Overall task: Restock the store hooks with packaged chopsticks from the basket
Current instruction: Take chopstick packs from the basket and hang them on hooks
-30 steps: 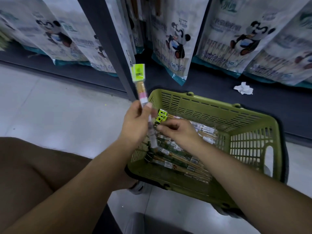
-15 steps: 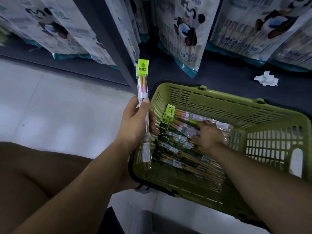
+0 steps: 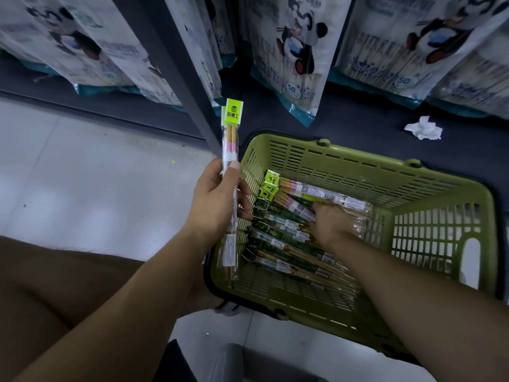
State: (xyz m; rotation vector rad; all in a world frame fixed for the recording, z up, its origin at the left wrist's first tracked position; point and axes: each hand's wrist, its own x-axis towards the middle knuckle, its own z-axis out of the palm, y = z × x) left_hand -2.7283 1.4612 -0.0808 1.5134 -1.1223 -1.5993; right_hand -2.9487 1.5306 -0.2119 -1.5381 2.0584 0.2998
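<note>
The left hand (image 3: 217,199) pinches a chopstick packet (image 3: 230,188) at its middle, upright, green header far. It looks light, stiff and slippery in its film. The right hand (image 3: 329,224) closes on other packets (image 3: 292,244) lying left-to-right in the basket (image 3: 358,166).

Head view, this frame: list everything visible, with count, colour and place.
Basket: one, olive green, on the floor at right.
Chopstick packs in basket: several, count unclear; dark green and lime-headed, lying flat.
Held chopstick packs: seemingly two, lime header, upright in the left hand.
Panda bags: several, white with teal base, hanging above.
Crumpled tissue: one, white, on dark shelf base.
Upright post: one, dark grey, centre left.
Left hand: gripping the packs.
Right hand: reaching among basket packs.
</note>
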